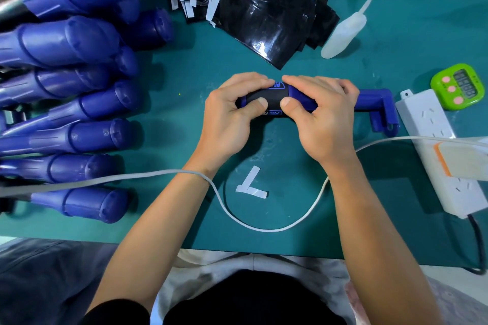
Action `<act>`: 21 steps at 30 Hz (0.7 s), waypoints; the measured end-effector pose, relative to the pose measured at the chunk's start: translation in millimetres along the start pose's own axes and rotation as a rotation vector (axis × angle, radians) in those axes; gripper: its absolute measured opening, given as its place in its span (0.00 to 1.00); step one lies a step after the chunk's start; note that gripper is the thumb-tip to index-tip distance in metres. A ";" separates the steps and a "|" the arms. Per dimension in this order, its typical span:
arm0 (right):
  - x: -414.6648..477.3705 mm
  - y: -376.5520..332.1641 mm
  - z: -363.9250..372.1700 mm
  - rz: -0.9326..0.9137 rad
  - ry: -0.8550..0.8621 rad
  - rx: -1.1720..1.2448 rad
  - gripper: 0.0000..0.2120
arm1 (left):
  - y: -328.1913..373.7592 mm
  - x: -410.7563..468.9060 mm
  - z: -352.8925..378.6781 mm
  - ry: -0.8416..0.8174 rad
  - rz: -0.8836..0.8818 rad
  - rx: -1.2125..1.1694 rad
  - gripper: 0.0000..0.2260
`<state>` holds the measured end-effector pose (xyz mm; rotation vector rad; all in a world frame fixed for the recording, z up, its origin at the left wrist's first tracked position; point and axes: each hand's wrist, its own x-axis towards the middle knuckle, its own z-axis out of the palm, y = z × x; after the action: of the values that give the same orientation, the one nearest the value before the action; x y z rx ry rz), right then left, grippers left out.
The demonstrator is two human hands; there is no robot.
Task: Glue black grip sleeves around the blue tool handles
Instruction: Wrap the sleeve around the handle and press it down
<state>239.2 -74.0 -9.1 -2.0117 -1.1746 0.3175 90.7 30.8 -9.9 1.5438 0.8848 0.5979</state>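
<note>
A blue tool handle (375,100) lies sideways on the green table at centre, with a black grip sleeve (274,97) wrapped round its thick part. My left hand (232,116) grips the handle's left end, its thumb pressing on the sleeve. My right hand (317,119) grips the handle just right of the sleeve, thumb at the sleeve's edge. A pile of black sleeves (264,21) with white backing strips lies behind. Several bare blue handles (79,45) are stacked at the left.
A white glue bottle (343,34) lies at the back right. A green timer (459,86) and a white power strip (438,150) sit at the right. A white cable (264,228) loops across the front. Two peeled white strips (250,185) lie near the table edge.
</note>
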 end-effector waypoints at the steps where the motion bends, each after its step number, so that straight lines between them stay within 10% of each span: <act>1: 0.4 -0.3 -0.3 -0.001 -0.001 -0.002 0.13 | 0.2 0.5 -0.7 -0.006 0.002 -0.001 0.17; 21: 3.1 0.5 1.9 0.013 -0.008 -0.009 0.13 | -9.4 5.3 -13.4 -0.103 0.053 -0.056 0.14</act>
<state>240.1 -70.7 -10.3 -2.0285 -1.1701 0.3279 81.2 43.1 -17.5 1.5371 0.7457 0.5714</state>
